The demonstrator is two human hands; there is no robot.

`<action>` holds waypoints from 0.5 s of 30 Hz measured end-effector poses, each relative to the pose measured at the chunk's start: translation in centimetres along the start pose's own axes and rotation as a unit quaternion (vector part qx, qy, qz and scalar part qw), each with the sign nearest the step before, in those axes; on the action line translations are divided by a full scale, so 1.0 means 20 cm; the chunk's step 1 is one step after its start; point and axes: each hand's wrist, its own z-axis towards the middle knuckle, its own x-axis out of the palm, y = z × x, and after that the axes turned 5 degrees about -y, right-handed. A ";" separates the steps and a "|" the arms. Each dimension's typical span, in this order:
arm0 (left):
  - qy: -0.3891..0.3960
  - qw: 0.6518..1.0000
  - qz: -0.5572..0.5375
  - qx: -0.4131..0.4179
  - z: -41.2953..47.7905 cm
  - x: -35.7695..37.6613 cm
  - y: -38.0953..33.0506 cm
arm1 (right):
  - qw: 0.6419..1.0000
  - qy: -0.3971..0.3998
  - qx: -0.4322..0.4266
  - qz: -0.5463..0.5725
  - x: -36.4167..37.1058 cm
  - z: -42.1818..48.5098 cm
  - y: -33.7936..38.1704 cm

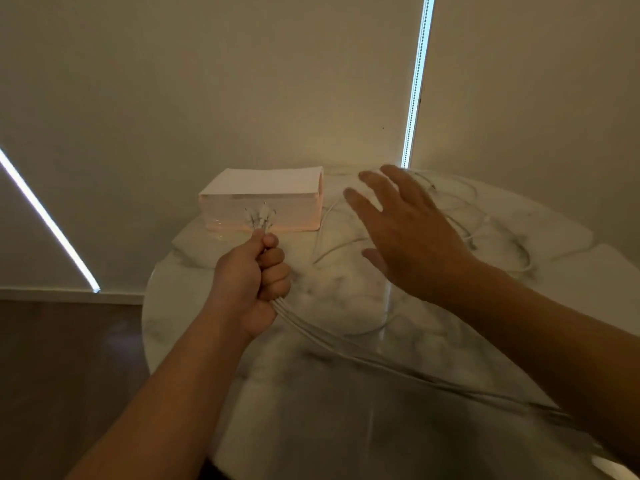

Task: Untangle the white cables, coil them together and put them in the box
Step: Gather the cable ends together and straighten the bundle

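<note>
My left hand point(254, 277) grips a bundle of white cables point(349, 348) in a fist, their plug ends sticking up above my thumb in front of the box. The cables run from under the fist down and to the right across the marble table. More white cable lies in loose loops at the far right of the table. My right hand point(405, 230) hovers over those loops with fingers spread, holding nothing. The white box point(242, 192) stands at the table's far left edge, its opening facing right.
The round marble table point(332, 403) stands against pale window blinds. Dark floor lies to the left, beyond the table's edge. A bright gap between blinds rises behind the table.
</note>
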 end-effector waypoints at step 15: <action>-0.015 0.994 -0.092 0.051 -0.02 -0.07 0.05 | 0.798 0.269 0.087 0.533 0.09 -0.04 0.25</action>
